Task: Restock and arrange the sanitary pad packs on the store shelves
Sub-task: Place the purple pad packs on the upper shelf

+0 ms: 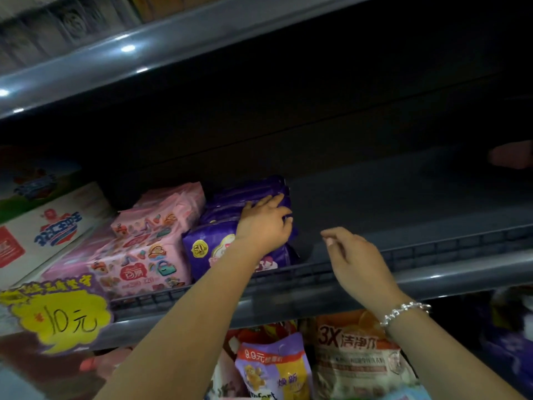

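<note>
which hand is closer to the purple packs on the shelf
Left. The left hand lies on top of the purple packs, fingers over their right edge. The right hand hovers to their right, apart from them, holding nothing.

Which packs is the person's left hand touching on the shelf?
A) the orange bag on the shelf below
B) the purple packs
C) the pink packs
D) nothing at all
B: the left hand lies on top of the purple packs, beside the pink packs.
</note>
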{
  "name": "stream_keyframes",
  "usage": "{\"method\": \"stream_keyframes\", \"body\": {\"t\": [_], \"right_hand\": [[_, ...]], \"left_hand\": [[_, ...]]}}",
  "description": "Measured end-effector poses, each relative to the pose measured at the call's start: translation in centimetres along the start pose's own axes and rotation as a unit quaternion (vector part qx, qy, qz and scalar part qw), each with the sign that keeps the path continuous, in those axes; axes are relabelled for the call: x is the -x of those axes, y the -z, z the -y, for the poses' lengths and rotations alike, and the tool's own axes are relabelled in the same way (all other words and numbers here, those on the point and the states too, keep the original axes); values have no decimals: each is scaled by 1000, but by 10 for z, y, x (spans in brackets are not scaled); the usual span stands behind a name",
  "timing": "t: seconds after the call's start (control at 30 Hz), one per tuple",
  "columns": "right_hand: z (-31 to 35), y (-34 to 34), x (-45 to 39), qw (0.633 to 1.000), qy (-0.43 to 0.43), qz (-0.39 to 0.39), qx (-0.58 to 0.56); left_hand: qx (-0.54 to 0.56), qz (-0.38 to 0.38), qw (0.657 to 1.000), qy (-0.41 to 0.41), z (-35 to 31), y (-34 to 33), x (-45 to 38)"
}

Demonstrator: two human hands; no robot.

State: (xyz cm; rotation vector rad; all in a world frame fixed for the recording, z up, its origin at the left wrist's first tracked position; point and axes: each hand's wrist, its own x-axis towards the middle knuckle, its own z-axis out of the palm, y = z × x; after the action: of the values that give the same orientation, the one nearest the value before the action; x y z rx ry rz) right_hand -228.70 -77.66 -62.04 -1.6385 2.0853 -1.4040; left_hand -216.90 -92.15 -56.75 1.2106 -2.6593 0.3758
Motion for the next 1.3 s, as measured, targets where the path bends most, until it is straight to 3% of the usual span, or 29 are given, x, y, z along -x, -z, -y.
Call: {"method": "stream_keyframes", "body": {"t": [0.23, 0.33, 0.43, 0.5, 0.7, 0.97, 1.17, 1.3], "right_hand": [[8, -4, 5, 978, 78, 54, 188], [2, -12, 6, 971, 97, 74, 205], [-1, -22, 7, 966, 88, 39, 239], [-1, -27, 9, 964, 85, 4, 253], [-1, -36, 9, 960, 80, -35, 267], [-2, -36, 10, 959, 76, -27, 273], [-4, -41, 10, 957, 88, -45, 272], [-5, -42, 9, 956, 94, -57, 273]], "left_hand": [[-4, -29, 1000, 3, 9, -5, 0], [-3, -28, 999, 20, 4, -2, 3], [14, -19, 999, 48, -5, 10, 0], [4, 5, 999, 37, -13, 20, -16], [-115, 207, 971, 37, -20, 14, -80], [-146, 201, 964, 99, -2, -2, -83], [-282, 208, 936, 31, -5, -4, -92], [-263, 241, 931, 81, -5, -5, -99]]}}
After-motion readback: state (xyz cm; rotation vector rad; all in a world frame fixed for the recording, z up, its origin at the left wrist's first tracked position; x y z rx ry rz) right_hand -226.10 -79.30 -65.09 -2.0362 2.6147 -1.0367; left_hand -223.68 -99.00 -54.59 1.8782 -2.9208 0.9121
